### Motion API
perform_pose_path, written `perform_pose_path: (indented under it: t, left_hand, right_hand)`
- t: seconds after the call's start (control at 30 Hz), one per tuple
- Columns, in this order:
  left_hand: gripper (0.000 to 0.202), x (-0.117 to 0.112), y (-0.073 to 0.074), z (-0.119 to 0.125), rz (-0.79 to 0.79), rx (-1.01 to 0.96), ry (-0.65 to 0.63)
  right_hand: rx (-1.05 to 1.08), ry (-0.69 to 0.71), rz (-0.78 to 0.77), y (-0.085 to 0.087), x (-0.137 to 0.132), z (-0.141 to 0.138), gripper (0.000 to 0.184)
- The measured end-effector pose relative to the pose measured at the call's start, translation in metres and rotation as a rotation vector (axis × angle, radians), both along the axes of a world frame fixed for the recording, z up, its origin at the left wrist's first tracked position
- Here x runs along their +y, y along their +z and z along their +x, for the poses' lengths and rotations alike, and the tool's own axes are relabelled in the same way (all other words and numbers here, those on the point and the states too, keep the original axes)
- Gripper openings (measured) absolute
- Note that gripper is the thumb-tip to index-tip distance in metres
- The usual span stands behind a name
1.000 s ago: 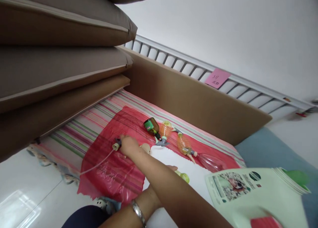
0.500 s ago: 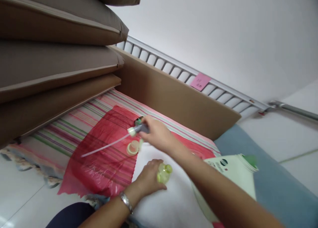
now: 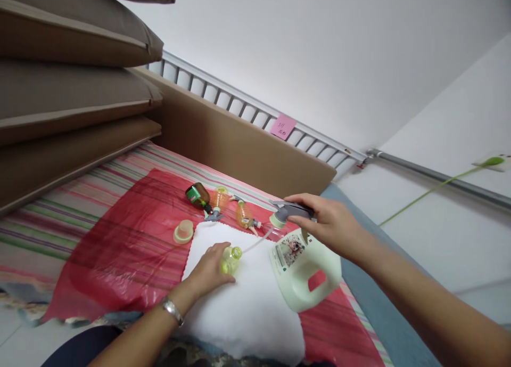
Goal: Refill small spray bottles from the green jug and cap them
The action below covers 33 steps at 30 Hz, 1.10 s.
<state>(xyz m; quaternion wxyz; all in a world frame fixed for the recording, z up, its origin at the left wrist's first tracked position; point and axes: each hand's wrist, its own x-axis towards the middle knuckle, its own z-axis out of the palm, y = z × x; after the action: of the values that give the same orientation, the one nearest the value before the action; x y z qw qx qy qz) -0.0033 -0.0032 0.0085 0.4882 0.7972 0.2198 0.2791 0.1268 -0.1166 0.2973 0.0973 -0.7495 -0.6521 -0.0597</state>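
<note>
My right hand (image 3: pixel 331 223) is closed on a grey spray trigger head (image 3: pixel 284 213) with a pale green collar. Its thin dip tube (image 3: pixel 255 242) slants down to the left. My left hand (image 3: pixel 207 271), with a metal watch at the wrist, grips a small yellow-green bottle (image 3: pixel 230 259) on a white cloth (image 3: pixel 243 298). A pale green detergent jug (image 3: pixel 304 268) with a red-backed handle opening lies just under my right hand.
A red plastic sheet (image 3: pixel 115 239) covers a striped mat (image 3: pixel 43 218). On it lie a brown bottle (image 3: pixel 198 195), two orange spray bottles (image 3: pixel 244 214) and a pale cap (image 3: pixel 183 231). Brown cushions (image 3: pixel 67 84) are stacked at left. A cardboard panel (image 3: pixel 239 148) stands behind.
My right hand has lifted the trigger head off the red sheet and carried it right, above the jug. My left hand stays on the small bottle. The view has swung right.
</note>
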Motion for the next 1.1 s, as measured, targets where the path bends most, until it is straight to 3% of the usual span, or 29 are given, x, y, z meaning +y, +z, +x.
perform_pose_path:
  t: [0.23, 0.33, 0.47, 0.57, 0.67, 0.87, 1.1]
  left_hand:
    - [0.083, -0.002, 0.006, 0.001, 0.014, 0.03, 0.012]
    - [0.086, -0.001, 0.003, 0.003, 0.032, 0.018, 0.019]
    - [0.089, -0.001, -0.001, 0.004, 0.045, 0.025, 0.028]
    - [0.088, -0.001, -0.001, 0.003, 0.037, 0.034, 0.031]
    - [0.089, 0.0, 0.0, 0.002, 0.036, 0.049, 0.033]
    - [0.089, 0.001, -0.001, 0.004, 0.043, 0.043, 0.047]
    - [0.09, 0.001, -0.006, 0.006, 0.037, 0.024, 0.062]
  right_hand:
    - [-0.001, 0.024, 0.007, -0.017, 0.018, -0.006, 0.026]
    - [0.031, 0.033, -0.041, -0.047, 0.025, -0.013, 0.028]
    - [0.113, -0.055, -0.104, -0.101, 0.031, -0.02, 0.029]
    - [0.154, -0.144, -0.048, -0.128, 0.032, -0.02, 0.03]
    - [0.19, -0.161, 0.0, -0.132, 0.031, -0.019, 0.032]
    - [0.134, -0.063, 0.06, -0.126, 0.025, -0.018, 0.031]
    - [0.226, 0.027, 0.098, -0.153, 0.016, -0.022, 0.032]
